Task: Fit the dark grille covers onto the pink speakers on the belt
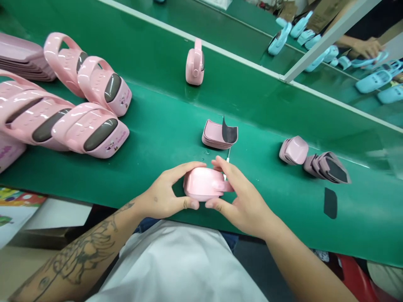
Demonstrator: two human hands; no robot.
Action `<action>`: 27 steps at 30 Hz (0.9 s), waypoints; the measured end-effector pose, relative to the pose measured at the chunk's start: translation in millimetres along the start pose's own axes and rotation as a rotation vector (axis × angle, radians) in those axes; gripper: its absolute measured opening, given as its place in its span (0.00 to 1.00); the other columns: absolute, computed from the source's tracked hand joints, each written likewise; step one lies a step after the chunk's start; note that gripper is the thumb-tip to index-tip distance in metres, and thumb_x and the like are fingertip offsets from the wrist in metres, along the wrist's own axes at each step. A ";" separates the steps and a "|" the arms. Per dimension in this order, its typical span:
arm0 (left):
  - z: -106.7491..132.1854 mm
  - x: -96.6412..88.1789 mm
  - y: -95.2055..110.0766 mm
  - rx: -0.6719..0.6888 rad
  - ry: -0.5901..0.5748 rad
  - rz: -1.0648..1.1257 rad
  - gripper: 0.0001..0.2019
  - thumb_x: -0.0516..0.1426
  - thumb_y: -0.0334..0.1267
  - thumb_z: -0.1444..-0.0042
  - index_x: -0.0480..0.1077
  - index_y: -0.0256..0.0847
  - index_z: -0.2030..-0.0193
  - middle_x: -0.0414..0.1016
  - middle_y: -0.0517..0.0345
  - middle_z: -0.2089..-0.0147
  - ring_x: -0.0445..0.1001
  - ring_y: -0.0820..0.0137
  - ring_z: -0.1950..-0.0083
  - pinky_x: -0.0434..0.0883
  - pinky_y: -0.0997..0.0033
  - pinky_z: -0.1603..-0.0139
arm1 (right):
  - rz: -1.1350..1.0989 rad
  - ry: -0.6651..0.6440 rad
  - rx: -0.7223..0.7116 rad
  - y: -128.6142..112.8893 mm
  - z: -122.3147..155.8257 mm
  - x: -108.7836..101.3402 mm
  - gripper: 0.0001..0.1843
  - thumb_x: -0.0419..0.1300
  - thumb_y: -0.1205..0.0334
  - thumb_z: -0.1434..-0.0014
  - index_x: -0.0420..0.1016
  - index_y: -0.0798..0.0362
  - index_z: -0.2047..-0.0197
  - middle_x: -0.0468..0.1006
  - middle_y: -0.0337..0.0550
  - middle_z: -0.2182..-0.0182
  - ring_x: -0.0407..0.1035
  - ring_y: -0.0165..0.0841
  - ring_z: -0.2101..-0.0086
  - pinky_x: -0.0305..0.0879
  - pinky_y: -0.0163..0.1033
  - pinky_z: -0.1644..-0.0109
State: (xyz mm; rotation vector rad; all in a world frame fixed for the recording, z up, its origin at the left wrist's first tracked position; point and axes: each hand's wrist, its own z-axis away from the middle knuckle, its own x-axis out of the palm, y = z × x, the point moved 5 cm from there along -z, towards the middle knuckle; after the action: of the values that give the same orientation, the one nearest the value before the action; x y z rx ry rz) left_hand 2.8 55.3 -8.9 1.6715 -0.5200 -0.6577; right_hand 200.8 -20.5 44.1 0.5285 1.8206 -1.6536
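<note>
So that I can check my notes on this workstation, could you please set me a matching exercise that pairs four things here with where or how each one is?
Column 1
1. pink case
2. stack of pink curved pieces
3. loose black pad
4. light-blue cases

Column 2
A. Beyond the white rail
B. Lying flat on the green belt
C. Held between the left hand and right hand
D. Topped by a curling black sheet

Pairs: 1-C, 2-D, 3-B, 4-A
</note>
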 end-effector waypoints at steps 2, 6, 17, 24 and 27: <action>1.9 -3.3 -5.2 -0.029 -0.021 0.126 0.42 0.74 0.49 0.43 0.68 0.50 0.23 0.71 0.41 0.24 0.75 0.44 0.27 0.74 0.50 0.27 | -0.042 0.008 0.043 9.5 0.5 -2.7 0.48 0.73 0.50 0.35 0.55 0.41 0.19 0.72 0.53 0.28 0.69 0.50 0.31 0.70 0.62 0.29; 2.9 -7.4 -11.6 -0.001 0.005 0.121 0.54 0.77 0.43 0.49 0.59 0.52 0.18 0.66 0.41 0.20 0.66 0.42 0.21 0.67 0.47 0.23 | -0.140 0.060 0.055 18.7 -1.2 5.1 0.45 0.75 0.51 0.38 0.63 0.41 0.23 0.74 0.52 0.31 0.71 0.48 0.33 0.69 0.61 0.27; -2.5 -0.9 -11.0 -0.163 0.441 0.791 0.28 0.69 0.52 0.42 0.78 0.43 0.38 0.86 0.48 0.45 0.84 0.54 0.45 0.81 0.59 0.45 | -0.222 0.316 0.118 5.5 3.2 32.4 0.55 0.75 0.44 0.40 0.51 0.43 0.20 0.70 0.57 0.29 0.71 0.52 0.33 0.75 0.63 0.34; -15.5 23.5 4.8 -0.329 0.464 0.999 0.32 0.62 0.69 0.43 0.82 0.41 0.50 0.88 0.45 0.52 0.81 0.41 0.37 0.80 0.41 0.40 | -0.237 0.505 0.008 -22.9 -1.4 42.0 0.38 0.71 0.43 0.36 0.65 0.45 0.29 0.75 0.56 0.36 0.74 0.51 0.38 0.75 0.62 0.34; -23.4 29.6 10.0 -0.356 0.502 1.043 0.42 0.57 0.81 0.47 0.81 0.44 0.48 0.88 0.46 0.52 0.85 0.42 0.42 0.82 0.42 0.44 | -0.204 0.563 -0.043 -29.7 -0.7 41.1 0.39 0.70 0.45 0.35 0.63 0.46 0.27 0.74 0.57 0.34 0.71 0.53 0.35 0.74 0.64 0.32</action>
State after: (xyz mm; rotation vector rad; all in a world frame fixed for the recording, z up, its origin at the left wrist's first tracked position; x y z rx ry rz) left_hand 40.6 50.9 -0.2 0.9630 -0.7488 0.4093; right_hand 151.0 -28.5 38.4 0.8816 2.3730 -1.7057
